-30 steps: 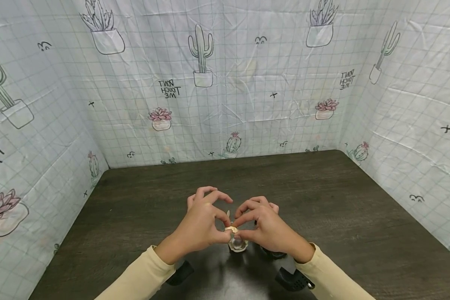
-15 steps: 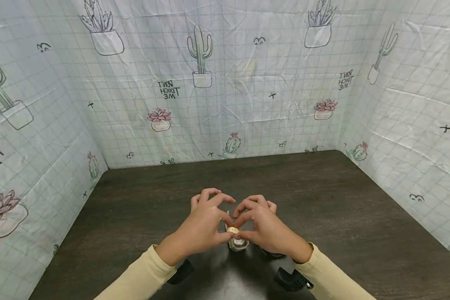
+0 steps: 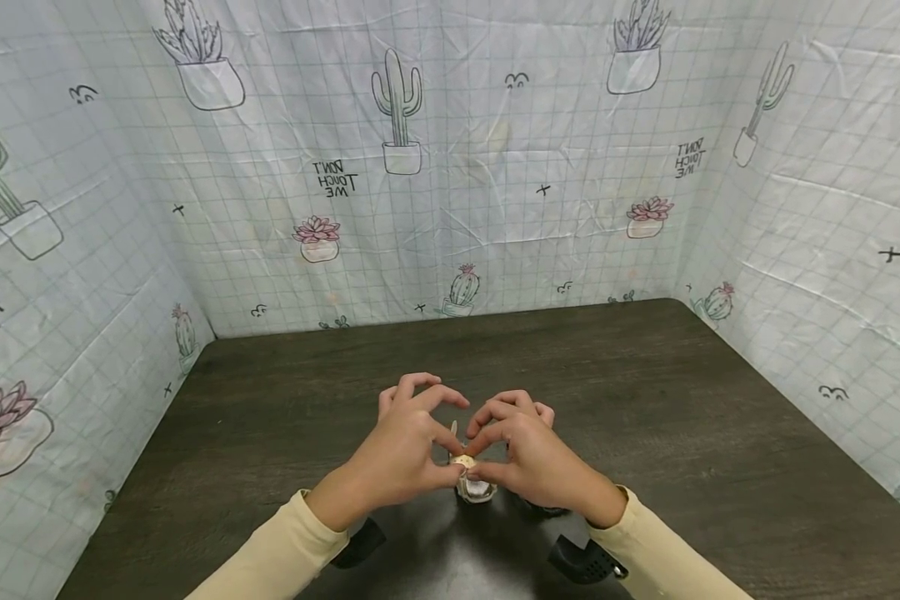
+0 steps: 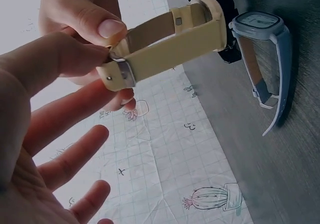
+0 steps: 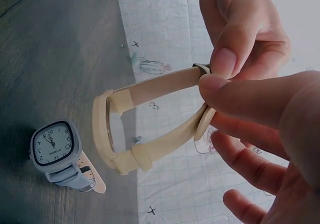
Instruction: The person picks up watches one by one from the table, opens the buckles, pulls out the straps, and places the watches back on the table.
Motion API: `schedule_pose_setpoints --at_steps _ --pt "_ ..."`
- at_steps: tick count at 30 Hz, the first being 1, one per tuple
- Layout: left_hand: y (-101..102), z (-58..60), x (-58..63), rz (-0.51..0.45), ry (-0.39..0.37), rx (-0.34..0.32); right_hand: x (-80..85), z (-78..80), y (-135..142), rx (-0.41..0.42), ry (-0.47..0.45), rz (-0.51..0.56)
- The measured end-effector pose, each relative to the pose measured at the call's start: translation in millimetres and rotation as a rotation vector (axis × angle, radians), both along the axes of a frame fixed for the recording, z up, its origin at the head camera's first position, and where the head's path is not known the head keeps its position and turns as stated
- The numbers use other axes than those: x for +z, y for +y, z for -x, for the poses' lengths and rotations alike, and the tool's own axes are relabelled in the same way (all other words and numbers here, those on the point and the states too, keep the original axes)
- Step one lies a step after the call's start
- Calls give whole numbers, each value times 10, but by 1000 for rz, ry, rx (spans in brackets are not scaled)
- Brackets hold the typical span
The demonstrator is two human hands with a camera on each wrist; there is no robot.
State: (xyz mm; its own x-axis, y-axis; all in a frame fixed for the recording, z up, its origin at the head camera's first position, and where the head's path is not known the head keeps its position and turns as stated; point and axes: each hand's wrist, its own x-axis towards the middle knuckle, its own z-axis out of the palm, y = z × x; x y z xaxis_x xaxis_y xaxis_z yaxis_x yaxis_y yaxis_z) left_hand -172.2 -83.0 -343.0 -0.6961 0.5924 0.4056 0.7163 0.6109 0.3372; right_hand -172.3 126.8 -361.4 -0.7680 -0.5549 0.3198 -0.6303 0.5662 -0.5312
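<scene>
Both hands hold a wristwatch with a cream strap [image 4: 175, 54] at its buckle end, raised above the table. My left hand [image 3: 401, 450] pinches the strap beside the metal buckle [image 4: 125, 73] between thumb and index finger, its other fingers spread. My right hand [image 3: 528, 454] pinches the same end from the other side. The strap forms a loop, with the cream watch case [image 5: 102, 134] hanging at the far end. The fingertips partly hide the buckle, so how far the strap is threaded is unclear.
A blue-grey wristwatch [image 5: 56, 146] with a square dial sits on the dark table [image 3: 330, 367] just beyond the held watch. A black object [image 4: 230, 54], partly hidden, lies close by. Patterned cloth [image 3: 450, 208] walls the table at the back and sides.
Both hands stay in nearly the same place. The strap end between the fingertips has shifted and tilted slightly; the grip of both hands persists.
</scene>
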Motion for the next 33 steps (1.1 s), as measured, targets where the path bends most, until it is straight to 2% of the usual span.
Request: schedule_pose_setpoints --at_steps 6,9,19,24,33 --pt "-58 2 -44 -86 0 9 -30 -7 1 -16 14 23" --pt "-78 5 -58 -92 1 21 -42 -7 -4 -28 20 31" --pt "-19 -11 -58 22 1 57 -51 -1 -17 -49 10 21" --pt "11 -10 -46 73 3 49 -40 3 -20 -45 14 2" --pt "8 1 -36 97 29 41 -21 7 -29 -41 13 -24"
